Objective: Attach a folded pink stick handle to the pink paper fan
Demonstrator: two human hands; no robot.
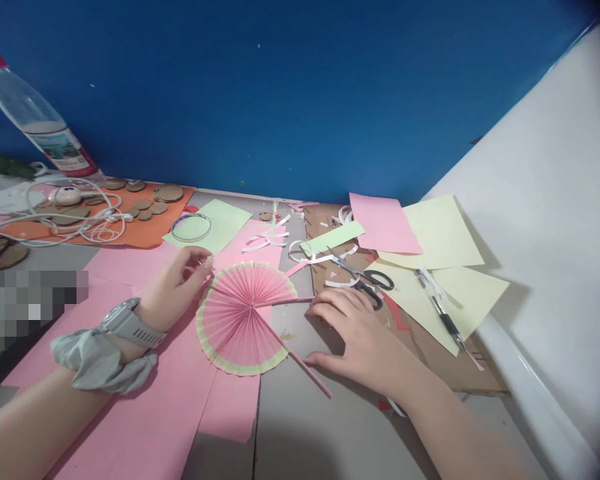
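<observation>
A round pleated paper fan [235, 327], pink with a yellow-green rim, lies flat before me. Two thin pink paper sticks run from its centre to the right, spread in a V: the upper stick [287, 301] and the lower stick [313, 377]. My left hand [185, 280] is at the fan's upper left edge, fingers curled and thumb tip against them; whether anything is pinched there is hidden. My right hand [355, 333] is palm down with thumb and fingers apart. Its fingertips reach the upper stick's end, and its thumb is beside the lower stick.
Black-handled scissors [363, 273] lie among white paper strips on cardboard [325, 220]. Pale yellow sheets [430, 233] and a pen [445, 317] are right. Pink paper [145, 400] spreads left, with a tape ring [191, 228], tangled earphones [100, 223] and a bottle [45, 127] behind.
</observation>
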